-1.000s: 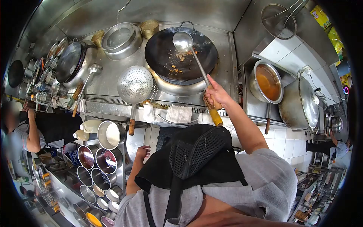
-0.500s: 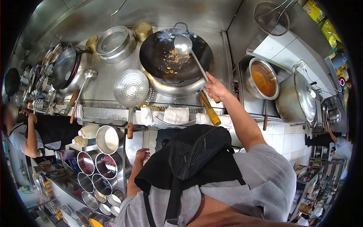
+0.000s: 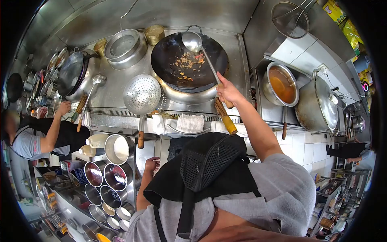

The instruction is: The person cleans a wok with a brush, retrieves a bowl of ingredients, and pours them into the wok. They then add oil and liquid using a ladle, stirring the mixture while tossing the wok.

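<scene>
My right hand (image 3: pixel 231 93) is closed around the wooden handle of a ladle (image 3: pixel 192 41). Its metal bowl is tilted over the far side of a dark wok (image 3: pixel 163 60). Chopped food bits (image 3: pixel 189 62), brown with some reddish pieces, lie on the wok's bottom. Low at my left side, my left hand (image 3: pixel 152 164) hangs beside the counter with its fingers loosely apart and nothing visible in it. The nearest thing to it is the wooden handle of a perforated skimmer (image 3: pixel 142 94), which rests left of the wok.
A bamboo brush (image 3: pixel 225 117) lies at the stove's front edge beside folded cloths (image 3: pixel 190 123). A pot of brown liquid (image 3: pixel 281 84) stands right, near a big lidded pot (image 3: pixel 318 104). Several seasoning pots (image 3: pixel 117 149) stand left. A co-worker (image 3: pixel 44 137) is at far left.
The ladle bowl has shifted slightly left and up, showing more food, now with reddish bits. The co-worker at left has reached an arm toward the neighbouring stove. My left hand stays low.
</scene>
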Demonstrator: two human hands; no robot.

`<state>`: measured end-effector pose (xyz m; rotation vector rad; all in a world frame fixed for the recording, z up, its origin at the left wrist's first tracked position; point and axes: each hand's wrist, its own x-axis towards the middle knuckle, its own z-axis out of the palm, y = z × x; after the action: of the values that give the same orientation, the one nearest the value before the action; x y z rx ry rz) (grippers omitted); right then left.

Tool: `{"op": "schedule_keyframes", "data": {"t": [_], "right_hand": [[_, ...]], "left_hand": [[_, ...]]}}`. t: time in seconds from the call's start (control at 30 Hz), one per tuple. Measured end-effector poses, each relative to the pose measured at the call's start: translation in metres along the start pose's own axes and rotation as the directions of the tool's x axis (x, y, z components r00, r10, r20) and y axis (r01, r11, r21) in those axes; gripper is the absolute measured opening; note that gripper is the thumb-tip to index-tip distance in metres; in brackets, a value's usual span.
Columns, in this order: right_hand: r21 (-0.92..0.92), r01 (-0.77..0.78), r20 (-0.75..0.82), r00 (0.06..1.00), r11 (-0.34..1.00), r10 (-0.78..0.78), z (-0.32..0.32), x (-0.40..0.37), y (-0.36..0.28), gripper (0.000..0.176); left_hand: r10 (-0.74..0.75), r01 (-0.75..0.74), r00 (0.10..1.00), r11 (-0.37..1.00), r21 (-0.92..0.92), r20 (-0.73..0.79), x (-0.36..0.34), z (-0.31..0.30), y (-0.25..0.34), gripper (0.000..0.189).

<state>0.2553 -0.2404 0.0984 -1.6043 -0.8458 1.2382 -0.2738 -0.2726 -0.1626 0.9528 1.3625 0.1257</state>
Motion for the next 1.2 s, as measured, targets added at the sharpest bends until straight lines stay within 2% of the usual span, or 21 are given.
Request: {"op": "schedule_keyframes", "data": {"t": [0.13, 0.2, 0.23, 0.3, 0.33, 0.43, 0.47, 0.53, 0.57, 0.63, 0.67, 0.73, 0.77, 0.83, 0.97, 1.03, 1.1, 1.17, 1.2], "right_hand": [[0.081, -0.008, -0.032, 0.999, 0.997, 0.011, 0.015, -0.002, 0.000, 0.081], [0.164, -0.215, 0.024, 0.977, 0.963, 0.214, 0.010, 0.013, 0.009, 0.080], [0.167, -0.214, 0.024, 0.977, 0.962, 0.213, 0.007, 0.016, 0.014, 0.080], [-0.034, -0.043, 0.008, 0.999, 0.999, 0.043, 0.003, 0.022, 0.010, 0.079], [-0.024, -0.017, 0.011, 1.000, 1.000, 0.018, 0.001, 0.018, 0.009, 0.079], [-0.002, 0.002, 0.025, 1.000, 1.000, -0.002, -0.001, 0.006, 0.002, 0.079], [-0.003, 0.000, 0.027, 1.000, 1.000, 0.000, -0.001, 0.010, 0.004, 0.079], [0.196, -0.056, 0.065, 0.997, 0.979, 0.044, 0.002, 0.022, 0.007, 0.078], [0.199, -0.055, 0.065, 0.997, 0.979, 0.042, 0.003, 0.024, 0.004, 0.078], [0.180, -0.215, 0.063, 0.976, 0.960, 0.207, 0.006, 0.027, -0.002, 0.076], [0.183, -0.209, 0.064, 0.978, 0.961, 0.200, 0.006, 0.030, 0.001, 0.076], [0.074, -0.085, 0.048, 0.995, 0.994, 0.082, 0.005, 0.032, 0.011, 0.074], [0.073, -0.095, 0.050, 0.995, 0.993, 0.091, 0.005, 0.028, 0.009, 0.074], [0.205, -0.108, 0.093, 0.992, 0.973, 0.091, 0.009, 0.023, -0.005, 0.077], [0.263, -0.205, 0.171, 0.971, 0.943, 0.164, 0.004, 0.039, 0.007, 0.078], [0.022, -0.088, 0.118, 0.989, 0.996, 0.085, -0.004, 0.033, 0.008, 0.078], [0.003, -0.068, 0.119, 0.991, 0.998, 0.068, -0.005, 0.008, 0.016, 0.079], [0.162, -0.110, 0.140, 0.986, 0.981, 0.087, -0.008, -0.012, 0.017, 0.078], [0.205, -0.174, 0.156, 0.977, 0.963, 0.144, -0.007, -0.012, 0.022, 0.079]], "left_hand": [[-0.029, 0.029, 0.999, 1.000, 0.001, 0.028, 0.011, -0.003, -0.017, 0.041], [-0.098, 0.098, 0.994, 0.995, 0.007, 0.041, 0.018, -0.001, -0.024, 0.041], [-0.097, 0.097, 0.994, 0.995, 0.010, 0.039, 0.016, -0.002, -0.026, 0.041], [-0.064, 0.062, 0.997, 0.996, 0.063, 0.033, 0.006, 0.005, -0.017, 0.042], [-0.020, 0.018, 1.000, 0.997, 0.078, 0.023, 0.002, 0.007, -0.015, 0.042], [-0.038, 0.037, 0.999, 0.998, 0.058, 0.018, -0.001, 0.008, -0.015, 0.043], [-0.047, 0.045, 0.999, 0.997, 0.071, 0.028, 0.002, 0.008, -0.020, 0.043], [-0.041, 0.038, 0.998, 0.995, 0.094, 0.037, 0.005, 0.008, -0.031, 0.043], [-0.031, 0.025, 0.998, 0.992, 0.120, 0.046, 0.002, 0.009, -0.026, 0.043], [-0.045, 0.041, 0.998, 0.992, 0.117, 0.035, -0.007, 0.011, -0.017, 0.042], [-0.057, 0.054, 0.998, 0.993, 0.104, 0.028, -0.006, 0.011, -0.011, 0.041], [-0.029, 0.028, 1.000, 0.996, 0.083, 0.008, -0.002, 0.012, -0.003, 0.040], [-0.010, 0.011, 1.000, 0.998, 0.067, -0.005, -0.001, 0.015, -0.005, 0.039], [-0.005, 0.006, 1.000, 0.995, 0.100, -0.006, -0.004, 0.019, -0.004, 0.038], [-0.086, 0.086, 0.996, 0.994, 0.063, 0.006, -0.005, 0.022, -0.004, 0.039], [-0.066, 0.066, 0.998, 0.988, 0.142, -0.003, -0.012, 0.026, 0.005, 0.039], [-0.037, 0.039, 0.999, 0.988, 0.151, -0.015, -0.017, 0.028, 0.003, 0.039], [-0.003, 0.003, 1.000, 0.999, 0.039, 0.006, -0.007, 0.026, -0.014, 0.039], [-0.057, 0.057, 0.998, 0.998, 0.036, -0.001, -0.004, 0.027, -0.021, 0.042]]}}
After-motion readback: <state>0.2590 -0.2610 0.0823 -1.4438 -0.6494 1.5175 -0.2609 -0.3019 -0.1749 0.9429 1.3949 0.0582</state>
